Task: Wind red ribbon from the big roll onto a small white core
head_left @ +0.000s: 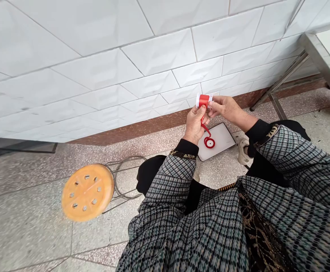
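I see a red ribbon (209, 142) and a spool (204, 101) with white ends, over a white board (224, 136). The stool (87, 192) is orange, the sleeve (170, 181) is checked grey, black and white, the floor (26, 226) speckled grey

Stool (87, 192) at L; board (224, 136) on floor (26, 226) ahead, prob. under spool (204, 101); table (327, 56) far R.

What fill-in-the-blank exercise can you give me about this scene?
The left hand and right hand hold a spool of ____ ribbon.
The seat of the round stool is ____.
The wall is covered with white ____.
Missing words: red, orange, tiles.
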Tool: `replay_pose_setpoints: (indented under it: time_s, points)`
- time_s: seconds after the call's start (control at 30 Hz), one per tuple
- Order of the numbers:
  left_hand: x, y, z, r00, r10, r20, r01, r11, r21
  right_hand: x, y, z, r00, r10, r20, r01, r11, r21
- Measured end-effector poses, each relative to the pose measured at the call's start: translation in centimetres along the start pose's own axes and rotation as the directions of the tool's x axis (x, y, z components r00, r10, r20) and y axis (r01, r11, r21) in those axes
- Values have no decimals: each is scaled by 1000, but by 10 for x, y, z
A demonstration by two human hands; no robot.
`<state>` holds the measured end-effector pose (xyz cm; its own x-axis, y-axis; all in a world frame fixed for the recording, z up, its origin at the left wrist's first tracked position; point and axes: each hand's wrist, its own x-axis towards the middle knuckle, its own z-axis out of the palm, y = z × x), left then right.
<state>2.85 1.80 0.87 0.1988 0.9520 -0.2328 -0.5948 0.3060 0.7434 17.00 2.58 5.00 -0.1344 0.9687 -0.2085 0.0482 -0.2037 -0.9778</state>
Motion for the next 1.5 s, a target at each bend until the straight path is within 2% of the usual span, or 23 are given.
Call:
replay_pose_setpoints:
  time_s: [0.13, 0.4, 0.6, 0.77, 0.97, 1.1, 1.2, 1.27, 1.37, 1.43, 1.5]
  points:
    - [1, 0, -2, 1000, -7, -11, 8, 1000, 5, -5, -10, 3, 991, 131, -4, -127, 973, 195]
    - [-3, 3, 2, 1000, -3, -29, 4, 1000, 30, -3, -12, 3, 960, 280, -24, -248, 885, 394]
    - [-3, 4, 2, 999, -32, -44, 35, 998, 60, -4, -10, 3, 958, 287, -22, -251, 871, 423]
    - [-4, 7, 2, 999, -28, -31, 30, 998, 57, -3, -7, 2, 942, 333, 45, -320, 850, 417]
    - [-2, 7, -2, 997, -80, -10, 80, 996, 39, -3, -2, -2, 929, 344, 137, -370, 866, 335]
    - [0, 5, -4, 996, -93, -12, 94, 995, 21, -6, 1, -4, 956, 258, 139, -284, 935, 212]
    - [1, 3, -3, 996, -75, -58, 74, 997, -17, -4, 6, -3, 992, 93, 91, -98, 994, 57]
    - [1, 4, -1, 995, -64, -77, 61, 998, -34, -1, 11, -3, 997, -54, 50, 59, 993, -102]
    - [-1, 5, 2, 996, -55, -72, 53, 998, -29, 4, 18, -4, 964, -267, 5, 249, 890, -382]
    - [-2, 5, 3, 996, -55, -67, 54, 998, -18, 5, 20, -5, 929, -370, 7, 320, 794, -518]
    - [-3, 5, 3, 996, -56, -65, 55, 998, -19, 5, 19, -6, 909, -417, 25, 351, 731, -585]
